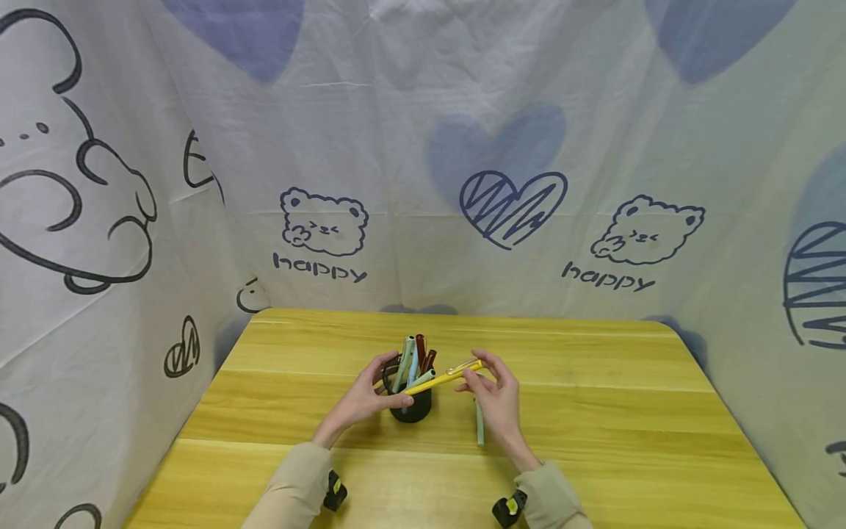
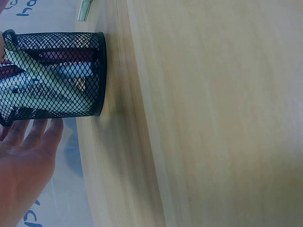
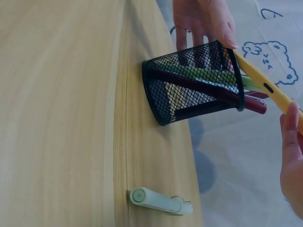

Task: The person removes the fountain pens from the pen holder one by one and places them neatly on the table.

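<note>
in the head view we see the left hand [image 1: 360,399] wrapped round a black mesh cup [image 1: 415,411], thumb over the near rim and fingers behind, while the right hand [image 1: 500,400] pinches a yellow pen [image 1: 441,379] near its clip end; the pen slants over the cup's mouth, its lower end beside the left thumb. the cup stands upright, with green, blue and dark red pens [image 1: 401,367] leaning in it. around it we have the wooden table [image 1: 628,411], widest to the right of the right hand; behind the cup a narrower strip runs to the far edge, where a printed cloth [image 1: 410,81] hangs, closing in the left and right sides too. a pale green pen [image 1: 479,430] lies beside the right hand, its far part covered by that hand, and the sleeves [image 1: 300,481] are cut by the bottom border. in the left wrist view the cup shows sideways, and we make out its contents through the mesh only in broken patches; the left hand is cropped at the left border, and a bit of a pale green thing is clipped at the top. in the right wrist view the yellow pen meets the cup's rim by the left thumb, but we cannot tell whether its tip is inside or merely against it; its clip end and part of the right hand run out at the right border, while the pale green pen shows nearly end-on, near the table's edge.
</note>
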`<state>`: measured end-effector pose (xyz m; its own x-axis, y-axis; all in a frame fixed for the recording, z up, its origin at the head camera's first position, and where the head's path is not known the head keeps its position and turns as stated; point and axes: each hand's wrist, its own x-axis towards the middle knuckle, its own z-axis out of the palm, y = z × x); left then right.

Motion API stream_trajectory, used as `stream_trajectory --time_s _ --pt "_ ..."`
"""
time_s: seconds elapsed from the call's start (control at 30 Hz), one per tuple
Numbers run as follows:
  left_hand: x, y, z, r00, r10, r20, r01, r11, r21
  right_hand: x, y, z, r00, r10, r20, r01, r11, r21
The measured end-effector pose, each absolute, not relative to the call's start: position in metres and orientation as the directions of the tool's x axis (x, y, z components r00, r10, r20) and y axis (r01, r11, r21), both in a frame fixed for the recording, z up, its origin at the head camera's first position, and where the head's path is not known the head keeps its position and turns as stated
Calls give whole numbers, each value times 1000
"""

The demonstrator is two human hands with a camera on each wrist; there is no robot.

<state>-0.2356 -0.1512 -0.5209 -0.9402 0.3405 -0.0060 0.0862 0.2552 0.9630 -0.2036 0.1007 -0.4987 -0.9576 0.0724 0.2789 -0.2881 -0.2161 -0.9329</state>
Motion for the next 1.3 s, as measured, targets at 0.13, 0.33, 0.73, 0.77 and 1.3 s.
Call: stream_trajectory --time_s 0.13,0.33,0.73,0.77,1.3 --pt "-235 -151 -521 -940 340 -6 88 260 962 -203 103 -499 -957 79 280 -291 -262 -920" --pt "-235 -152 -520 -943 334 -8 90 277 957 -202 105 -499 -963 95 251 -269 -325 -907" --pt "-235 -151 -522 -943 333 -2 89 258 962 -200 109 -503 -962 104 252 -273 -398 -876" --pt "-235 -151 -522 -943 334 -1 88 254 963 -199 109 -505 -959 99 264 -281 -401 -872" --pt "-236 -151 -524 -941 339 2 91 246 965 -197 112 -507 -976 68 205 -216 -335 -917"
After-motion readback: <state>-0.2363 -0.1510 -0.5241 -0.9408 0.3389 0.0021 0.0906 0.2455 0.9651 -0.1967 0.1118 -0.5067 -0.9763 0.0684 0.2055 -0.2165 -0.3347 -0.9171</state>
